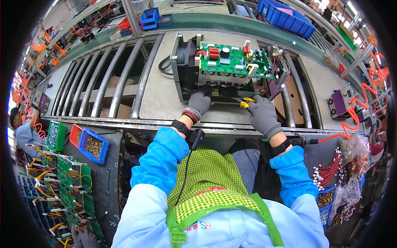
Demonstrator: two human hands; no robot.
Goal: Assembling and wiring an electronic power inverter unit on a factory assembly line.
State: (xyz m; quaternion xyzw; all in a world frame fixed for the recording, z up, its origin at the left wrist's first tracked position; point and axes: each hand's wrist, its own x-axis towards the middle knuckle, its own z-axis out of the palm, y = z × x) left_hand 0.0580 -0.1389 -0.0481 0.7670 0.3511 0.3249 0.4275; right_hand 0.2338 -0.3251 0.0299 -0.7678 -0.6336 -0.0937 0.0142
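Green circuit board (229,62) lies flat on top of an open metal chassis (184,68), its long axis running left to right across the grey tabletop (159,95), with the black fan end to the left of the board. One board and one chassis are on the tabletop. Two gloved hands work at the chassis's near edge, just below the board. The left hand (200,102) presses its curled fingers against that edge; whether it holds anything cannot be told. The right hand (262,114) has its grip closed on a yellow-handled tool (247,102), whose tip points left along the near edge. Left of the chassis run grey metal rollers (111,78); three small bins (78,138) of parts sit below-left.
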